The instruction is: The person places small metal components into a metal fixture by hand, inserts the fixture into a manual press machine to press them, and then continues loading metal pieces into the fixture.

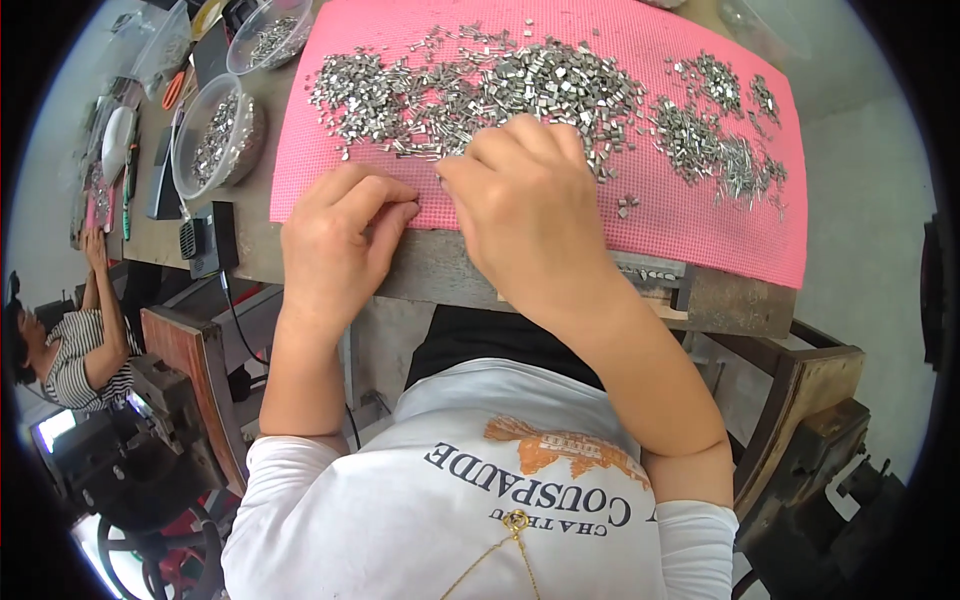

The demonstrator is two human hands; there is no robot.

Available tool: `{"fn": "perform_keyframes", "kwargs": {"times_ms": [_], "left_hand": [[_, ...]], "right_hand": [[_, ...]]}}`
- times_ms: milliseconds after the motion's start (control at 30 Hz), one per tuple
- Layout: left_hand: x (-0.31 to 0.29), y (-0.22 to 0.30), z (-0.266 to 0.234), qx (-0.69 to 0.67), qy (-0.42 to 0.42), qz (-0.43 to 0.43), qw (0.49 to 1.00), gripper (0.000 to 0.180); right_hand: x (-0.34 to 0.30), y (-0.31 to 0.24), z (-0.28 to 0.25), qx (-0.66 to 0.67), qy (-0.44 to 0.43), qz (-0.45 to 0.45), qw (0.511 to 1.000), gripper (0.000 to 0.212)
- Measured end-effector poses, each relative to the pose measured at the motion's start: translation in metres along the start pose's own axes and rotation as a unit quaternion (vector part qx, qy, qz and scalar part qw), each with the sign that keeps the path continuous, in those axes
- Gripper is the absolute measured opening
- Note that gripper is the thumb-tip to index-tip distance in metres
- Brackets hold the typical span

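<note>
Heaps of small shiny metal pieces (560,82) are spread over a pink textured mat (300,180) on the workbench. At the mat's front edge my left hand (345,225) has its thumb and forefinger brought together; whatever lies between the tips is too small to name. My right hand (530,205) is just to the right, beside the largest heap, its fingers curled and its thumb and forefinger pinched. A tiny dark spot shows at those tips, but I cannot make out what it is. Both hands rest low over the mat, their fingertips a little apart.
Two clear plastic tubs of metal pieces, a nearer tub (215,140) and a farther tub (270,40), stand left of the mat. A black device (212,238) with a cable sits at the bench edge. Another person (80,345) in a striped top works at far left.
</note>
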State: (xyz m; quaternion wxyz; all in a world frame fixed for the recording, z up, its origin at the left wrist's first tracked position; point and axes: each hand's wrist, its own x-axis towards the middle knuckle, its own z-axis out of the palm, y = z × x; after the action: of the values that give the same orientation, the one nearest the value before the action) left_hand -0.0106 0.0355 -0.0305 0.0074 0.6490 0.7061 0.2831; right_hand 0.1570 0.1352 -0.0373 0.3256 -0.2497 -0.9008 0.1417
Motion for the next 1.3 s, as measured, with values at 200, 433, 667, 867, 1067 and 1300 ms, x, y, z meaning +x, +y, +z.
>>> {"fn": "perform_keyframes", "kwargs": {"times_ms": [200, 433, 667, 867, 1067, 1300], "left_hand": [[-0.007, 0.005, 0.012, -0.01, 0.055, 0.026, 0.998, 0.015], [-0.008, 0.01, 0.008, 0.005, 0.019, 0.028, 0.999, 0.015], [-0.006, 0.007, 0.008, 0.058, 0.038, 0.029, 0.997, 0.011], [-0.001, 0.034, 0.014, -0.188, 0.008, -0.033, 0.982, 0.009], [0.003, 0.079, 0.037, -0.219, -0.044, 0.081, 0.971, 0.015], [0.001, 0.088, 0.055, -0.137, -0.008, 0.133, 0.982, 0.017]], "right_hand": [[0.007, -0.004, 0.016, -0.078, 0.001, -0.034, 0.996, 0.001], [-0.006, 0.005, -0.009, -0.003, -0.016, 0.001, 1.0, 0.01], [-0.05, 0.022, -0.078, 0.09, 0.002, 0.107, 0.99, 0.012], [-0.086, 0.027, -0.092, 0.093, 0.001, 0.132, 0.987, 0.017], [-0.091, 0.03, -0.085, 0.069, 0.024, 0.09, 0.993, 0.019], [-0.092, 0.032, -0.08, 0.04, 0.015, 0.062, 0.997, 0.02]]}}
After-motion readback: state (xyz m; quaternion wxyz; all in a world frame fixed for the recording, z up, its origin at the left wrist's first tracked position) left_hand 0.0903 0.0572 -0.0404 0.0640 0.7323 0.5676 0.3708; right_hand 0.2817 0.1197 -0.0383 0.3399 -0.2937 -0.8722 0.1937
